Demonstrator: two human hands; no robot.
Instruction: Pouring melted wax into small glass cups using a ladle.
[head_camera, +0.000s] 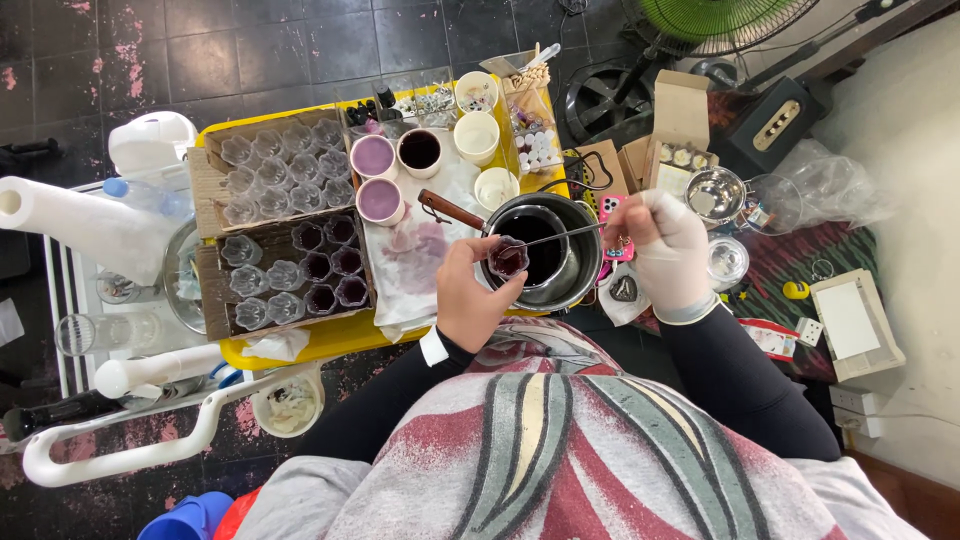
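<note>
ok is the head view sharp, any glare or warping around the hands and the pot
Head view: evenly lit and mostly sharp; left hand and gloved right hand show no motion blur; small glints on the metal pot rim; wide-lens bending at the edges; soft shadows only.

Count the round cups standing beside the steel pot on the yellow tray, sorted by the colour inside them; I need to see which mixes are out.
Round cups with lilac-purple inside: 2
Round cup with dark liquid: 1
Round cups with pale cream inside: 3
Total: 6
Left out: the small clear plastic cup in the left hand.
</note>
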